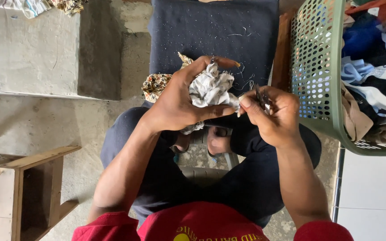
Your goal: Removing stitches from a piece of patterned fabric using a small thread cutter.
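Red short-sleeved shirt [202, 225] with yellow print, dark navy trousers [251, 183].

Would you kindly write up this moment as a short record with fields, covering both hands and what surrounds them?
Left hand: grips a crumpled white printed cloth
Right hand: pinches a small dark tool at the cloth's edge
Beneath: dark blue padded surface flecked with thread bits
Also there: patterned brown fabric
To the right: green perforated basket filled with mixed clothes
To the left: wooden frame on a concrete floor
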